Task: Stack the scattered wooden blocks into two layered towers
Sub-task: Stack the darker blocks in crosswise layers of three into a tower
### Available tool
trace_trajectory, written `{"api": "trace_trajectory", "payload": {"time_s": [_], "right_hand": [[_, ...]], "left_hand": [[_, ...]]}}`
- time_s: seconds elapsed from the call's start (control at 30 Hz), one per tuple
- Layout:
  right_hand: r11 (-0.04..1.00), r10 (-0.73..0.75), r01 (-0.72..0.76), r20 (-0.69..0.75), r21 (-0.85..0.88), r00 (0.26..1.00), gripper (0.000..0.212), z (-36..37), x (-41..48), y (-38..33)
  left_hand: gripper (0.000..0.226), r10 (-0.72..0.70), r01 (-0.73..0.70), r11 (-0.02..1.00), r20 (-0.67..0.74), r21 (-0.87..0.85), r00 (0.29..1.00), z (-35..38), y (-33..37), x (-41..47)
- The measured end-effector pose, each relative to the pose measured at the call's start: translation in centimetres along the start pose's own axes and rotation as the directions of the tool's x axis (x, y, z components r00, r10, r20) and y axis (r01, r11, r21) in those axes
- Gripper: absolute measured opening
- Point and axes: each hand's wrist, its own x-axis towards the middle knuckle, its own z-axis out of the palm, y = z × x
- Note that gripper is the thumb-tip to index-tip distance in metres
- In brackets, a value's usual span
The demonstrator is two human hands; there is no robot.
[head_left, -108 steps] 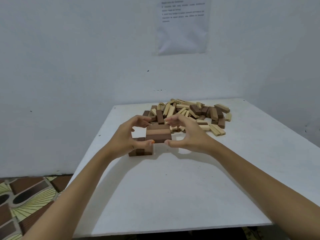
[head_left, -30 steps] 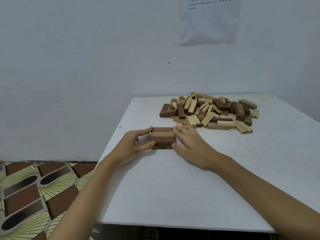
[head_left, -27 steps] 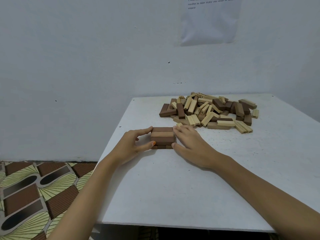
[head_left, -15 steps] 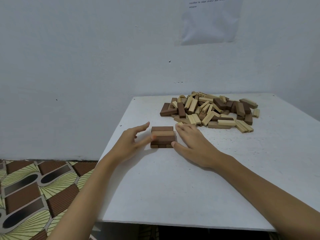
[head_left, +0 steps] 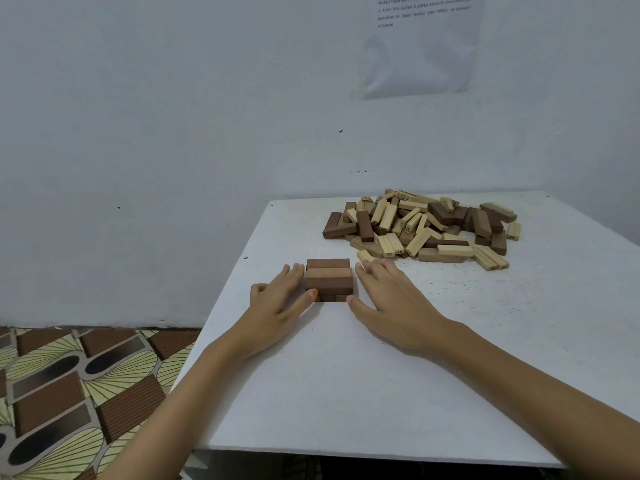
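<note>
A low stack of brown blocks (head_left: 328, 278), two layers high, stands near the left edge of the white table (head_left: 363, 382). Its top layer has three blocks side by side, the middle one lighter. My left hand (head_left: 277, 303) lies flat on the table against the stack's left side, fingers straight, thumb tip at the front left corner. My right hand (head_left: 388, 299) lies flat against the right side, thumb tip at the front right corner. Neither hand holds a block.
A heap of loose light and dark blocks (head_left: 422, 226) lies at the back of the table, just beyond my right fingertips. The wall stands right behind it, with a paper sheet (head_left: 420, 46) on it. Patterned floor (head_left: 69, 393) shows left of the table edge.
Both hands have loosened from gripping the stack's sides and now lie flatter beside it with straight fingers. The stack stays in place.
</note>
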Motion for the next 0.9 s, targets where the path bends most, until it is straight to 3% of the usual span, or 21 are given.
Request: {"api": "trace_trajectory", "payload": {"time_s": [0.27,0.4,0.47,0.77,0.9], "right_hand": [[0.997,0.01,-0.01,-0.002,-0.075,1.0,0.059,0.5,0.4,-0.9],[0.984,-0.016,0.011,-0.027,-0.178,1.0,0.093,1.0,0.5,-0.8],[0.978,-0.023,0.015,-0.036,-0.207,0.999,0.098,1.2,0.6,-0.7],[0.976,-0.028,0.02,-0.034,-0.217,0.999,0.098,1.4,0.7,-0.7],[0.978,-0.026,0.018,-0.033,-0.207,0.999,0.082,1.2,0.6,-0.8]], "left_hand": [[0.047,0.045,-0.043,0.998,-0.037,0.046,0.998,0.3,0.1,0.2],[0.047,0.053,-0.05,0.996,-0.034,0.079,0.998,0.3,0.0,0.1],[0.047,0.055,-0.052,0.994,-0.029,0.095,0.998,0.4,0.0,0.1],[0.048,0.05,-0.046,0.992,-0.031,0.12,0.998,0.4,0.1,0.1],[0.049,0.043,-0.04,0.993,-0.031,0.112,0.999,0.4,0.0,0.2]]}}
